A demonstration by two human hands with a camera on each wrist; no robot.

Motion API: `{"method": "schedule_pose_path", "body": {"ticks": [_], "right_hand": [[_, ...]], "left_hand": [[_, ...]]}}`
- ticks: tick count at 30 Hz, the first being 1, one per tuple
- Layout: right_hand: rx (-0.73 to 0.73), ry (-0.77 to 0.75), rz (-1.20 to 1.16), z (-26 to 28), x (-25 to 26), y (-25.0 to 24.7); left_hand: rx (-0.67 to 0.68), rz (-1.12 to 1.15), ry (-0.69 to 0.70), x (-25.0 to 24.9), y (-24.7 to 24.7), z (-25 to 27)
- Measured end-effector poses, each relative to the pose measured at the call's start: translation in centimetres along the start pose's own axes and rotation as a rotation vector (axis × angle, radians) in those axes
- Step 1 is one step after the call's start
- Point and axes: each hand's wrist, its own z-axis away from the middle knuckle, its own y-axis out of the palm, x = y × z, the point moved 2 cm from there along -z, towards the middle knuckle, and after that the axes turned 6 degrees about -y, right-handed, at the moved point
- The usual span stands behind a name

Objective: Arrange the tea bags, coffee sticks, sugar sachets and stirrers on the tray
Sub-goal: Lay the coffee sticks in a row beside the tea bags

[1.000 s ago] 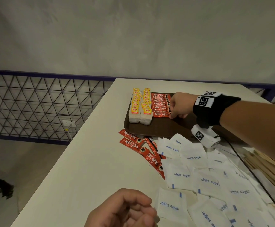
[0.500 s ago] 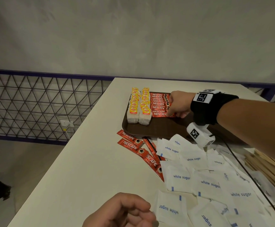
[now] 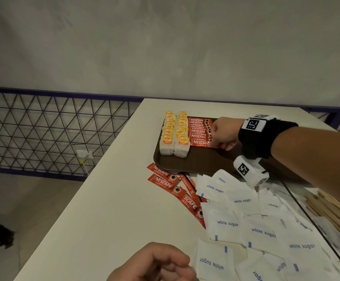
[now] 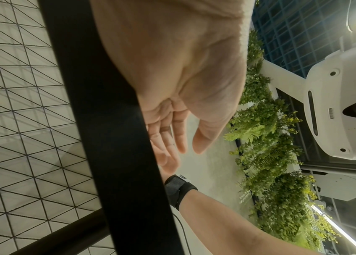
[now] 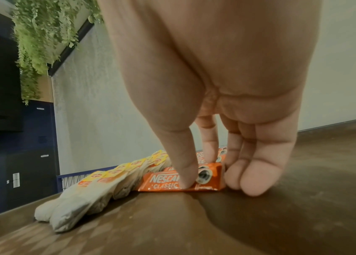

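Lying at the near end of a row of red coffee sticks (image 3: pixel 199 130) on the brown tray (image 3: pixel 201 161), the nearest stick (image 5: pixel 181 179) is held down by the right hand (image 3: pixel 223 131): thumb on top, fingertips at its end. Two rows of tea bags (image 3: pixel 174 134) adjoin on the left. Loose coffee sticks (image 3: pixel 166 180), white sugar sachets (image 3: pixel 246 224) and wooden stirrers (image 3: pixel 339 216) lie on the white table (image 3: pixel 104 209), near a grey wall (image 3: pixel 165 47) and a mesh railing (image 3: pixel 43 128). Left hand (image 3: pixel 155 264) rests at the near edge, loosely curled, holding nothing.
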Motion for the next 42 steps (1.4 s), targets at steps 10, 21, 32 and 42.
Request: {"method": "schedule_pose_path", "body": {"ticks": [10,21,32,42], "right_hand": [[-0.004,0.008,-0.018,-0.6,-0.2,0.0],[-0.196,-0.413,0.222,7.8,4.5,-0.2],[0.0,-0.425,0.529,15.2,10.5,7.9],[-0.093,-0.472,0.454,15.1,12.5,10.0]], "left_hand": [[-0.115,0.091,0.168,1.7,-1.8,-1.4],[-0.219,0.003,0.313,0.4,-0.9,0.6],[-0.346,-0.087,0.318,-0.5,-0.3,2.3],[-0.341,-0.023,0.318,-0.5,-0.6,2.1]]}}
